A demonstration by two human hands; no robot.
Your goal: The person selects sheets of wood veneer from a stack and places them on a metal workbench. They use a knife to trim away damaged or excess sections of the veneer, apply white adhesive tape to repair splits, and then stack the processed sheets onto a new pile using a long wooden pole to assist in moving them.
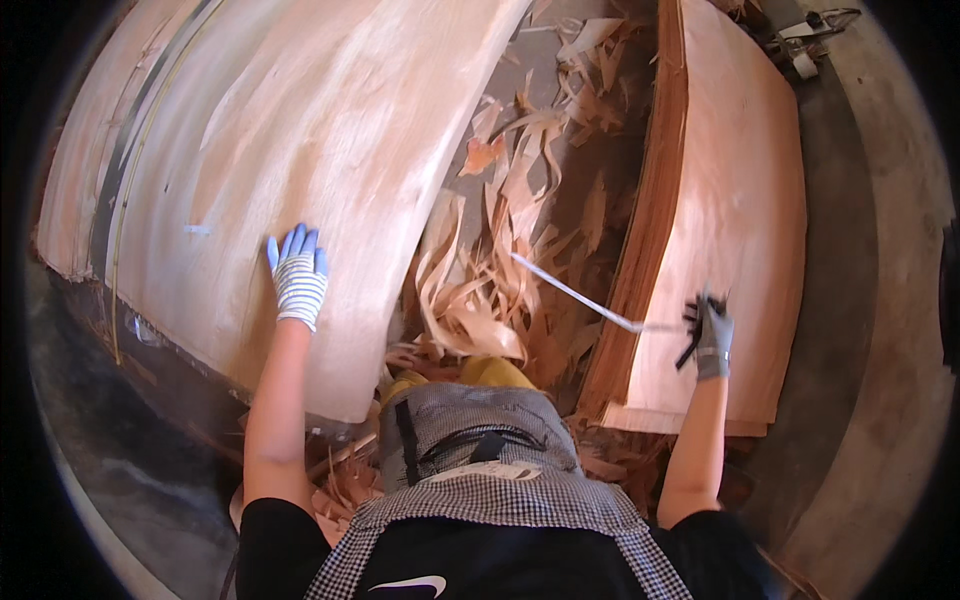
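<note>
My left hand (298, 275), in a white glove with blue stripes and blue fingers, lies flat with fingers stretched on a broad, pale wood veneer sheet (330, 130). My right hand (711, 335), in a grey and black glove, is over the stack of veneer sheets (745, 190) on the right. A thin whitish strip (575, 292) runs from its fingers leftward past the stack's edge and bends out over the gap. The fingers appear curled round the strip's end, which is partly hidden and slightly blurred.
Curled veneer scraps (480, 325) litter the floor between the two stacks. A small pale piece (197, 230) sits on the left sheet, near a dark band (112, 190) with a yellow line beside it. Metal fittings (805, 40) are at the far right.
</note>
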